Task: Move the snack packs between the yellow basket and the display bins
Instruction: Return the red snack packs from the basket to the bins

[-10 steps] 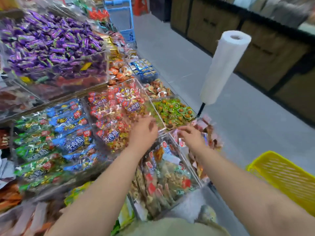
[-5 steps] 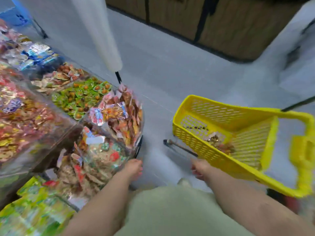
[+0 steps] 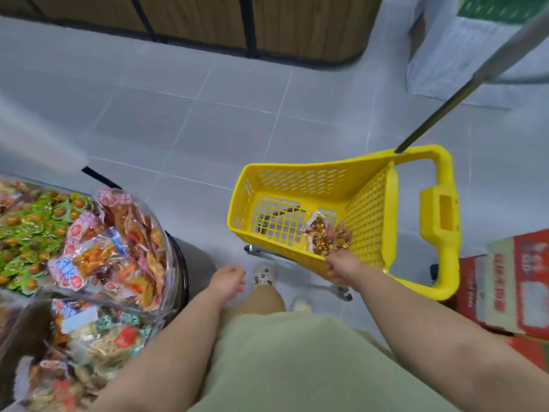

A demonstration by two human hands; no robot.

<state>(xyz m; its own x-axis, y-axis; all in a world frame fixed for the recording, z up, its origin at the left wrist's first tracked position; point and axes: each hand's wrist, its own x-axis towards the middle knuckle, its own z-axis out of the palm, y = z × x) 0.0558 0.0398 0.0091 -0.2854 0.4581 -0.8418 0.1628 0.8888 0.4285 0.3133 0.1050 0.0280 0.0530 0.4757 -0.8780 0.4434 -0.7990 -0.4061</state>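
The yellow basket (image 3: 300, 179) stands on the floor to my right, with a few gold-and-red snack packs (image 3: 325, 236) lying in its near right corner. My right hand (image 3: 341, 267) is at the basket's near rim, right beside those packs, with its fingers curled. Whether it holds a pack or the rim is hidden by the hand itself. My left hand (image 3: 227, 281) hangs loosely curled over the floor between the bins and the basket and holds nothing. Clear display bins (image 3: 166, 263) full of mixed snack packs fill the left.
A bin of green-wrapped snacks (image 3: 32, 230) lies at the far left. The basket's long handle (image 3: 463, 90) rises to the upper right. Red cardboard boxes (image 3: 511, 286) stand right of the basket. Wooden cabinets (image 3: 225, 22) run along the far side of the grey tiled aisle.
I turned from the bins toward the basket. Both hands left the bins; my right hand moved up to the basket's near rim beside the packs, and my left dropped to my side.
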